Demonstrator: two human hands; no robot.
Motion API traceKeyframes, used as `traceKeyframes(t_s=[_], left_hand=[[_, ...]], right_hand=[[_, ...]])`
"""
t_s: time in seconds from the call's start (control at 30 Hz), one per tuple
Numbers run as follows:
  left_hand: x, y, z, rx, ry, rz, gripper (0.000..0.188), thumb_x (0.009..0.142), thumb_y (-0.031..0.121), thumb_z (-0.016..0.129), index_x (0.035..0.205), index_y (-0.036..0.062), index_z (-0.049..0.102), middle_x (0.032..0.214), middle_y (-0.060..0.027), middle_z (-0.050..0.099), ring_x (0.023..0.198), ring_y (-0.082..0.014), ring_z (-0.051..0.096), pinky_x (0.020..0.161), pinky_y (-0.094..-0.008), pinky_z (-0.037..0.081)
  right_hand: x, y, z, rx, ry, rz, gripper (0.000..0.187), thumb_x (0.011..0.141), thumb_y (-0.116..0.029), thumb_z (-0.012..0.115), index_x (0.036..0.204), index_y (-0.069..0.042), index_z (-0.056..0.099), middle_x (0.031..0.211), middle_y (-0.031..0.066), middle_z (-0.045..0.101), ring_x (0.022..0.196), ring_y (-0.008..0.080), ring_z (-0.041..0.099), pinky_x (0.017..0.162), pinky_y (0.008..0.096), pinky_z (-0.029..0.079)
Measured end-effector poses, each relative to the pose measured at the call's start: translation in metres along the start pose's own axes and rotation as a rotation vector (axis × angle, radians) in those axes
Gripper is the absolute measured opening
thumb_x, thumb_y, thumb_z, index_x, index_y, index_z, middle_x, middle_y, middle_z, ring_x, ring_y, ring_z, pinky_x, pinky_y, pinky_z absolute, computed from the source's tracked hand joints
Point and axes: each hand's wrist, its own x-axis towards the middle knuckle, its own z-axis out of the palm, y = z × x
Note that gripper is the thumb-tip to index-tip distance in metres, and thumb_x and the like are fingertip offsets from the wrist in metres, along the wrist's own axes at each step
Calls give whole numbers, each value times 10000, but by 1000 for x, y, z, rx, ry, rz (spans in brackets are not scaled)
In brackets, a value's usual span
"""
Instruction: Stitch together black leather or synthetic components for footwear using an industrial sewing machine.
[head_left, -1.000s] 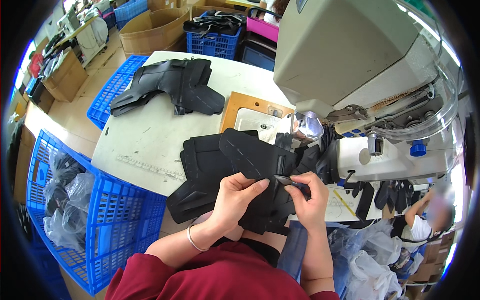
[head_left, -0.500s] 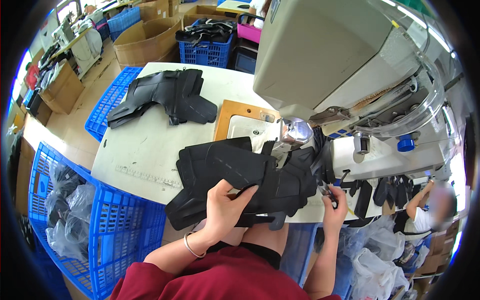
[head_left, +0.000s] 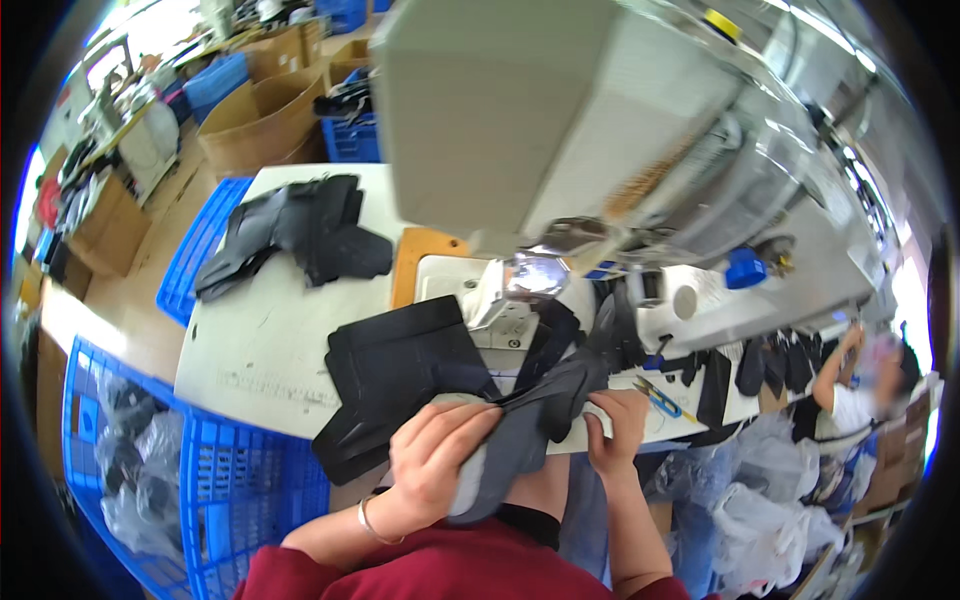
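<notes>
Now our L hand (head_left: pixel 440 450) grips the black piece (head_left: pixel 518 435), folded up since half a sec ago so its grey side shows, at the table's (head_left: pixel 250 335) near edge, by the sewing machine (head_left: pixel 690 300). Our R hand (head_left: pixel 618 425), fingers curled, is at its R edge; can't tell if pinching. Snips (head_left: pixel 664 402) now lie on the table, so no tool's in hand.

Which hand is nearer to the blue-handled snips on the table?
Right. The right hand is just left of the snips; the left hand is farther left, on the dark grey piece.
</notes>
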Motion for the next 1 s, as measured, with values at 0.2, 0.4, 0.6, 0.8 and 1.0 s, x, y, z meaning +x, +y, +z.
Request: traceKeyframes(t_s=[0.2,0.4,0.6,0.8,1.0], left_hand=[[11,3,-11,7,98,-129,224,691,-164,641,870,-30,630,856,-162,696,745,-276,658,653,-321,525],[21,3,4,-91,-58,22,201,706,-12,706,887,-35,622,916,-189,706,849,-314,680,741,-363,562],[34,4,0,-138,-224,140,309,717,31,608,1019,-20,644,1110,-155,678,949,-275,653,713,-351,528],[38,0,4,-320,-221,66,360,705,11,624,1063,-21,627,1079,-167,679,889,-318,688,711,-361,558],[21,4,20,-595,-240,-939,172,882,94,688,979,-47,675,926,-80,726,795,-104,671,701,-281,554]], right_hand=[[-21,59,-23,-318,-52,519,236,800,-72,655,1036,-77,638,1058,89,586,1048,295,520,952,435,340],[24,-2,-52,169,172,181,486,747,-211,763,1161,-34,580,1138,170,582,1080,326,539,944,428,405],[125,-59,-96,464,-559,-224,481,666,-124,782,1129,-83,659,1237,88,624,968,275,634,797,358,483],[151,-63,-88,517,-536,-156,411,600,23,706,993,-95,715,941,42,712,808,236,657,703,325,518],[158,-51,-59,394,-629,230,326,821,-200,708,654,14,527,561,115,467,499,210,410,508,336,370]])
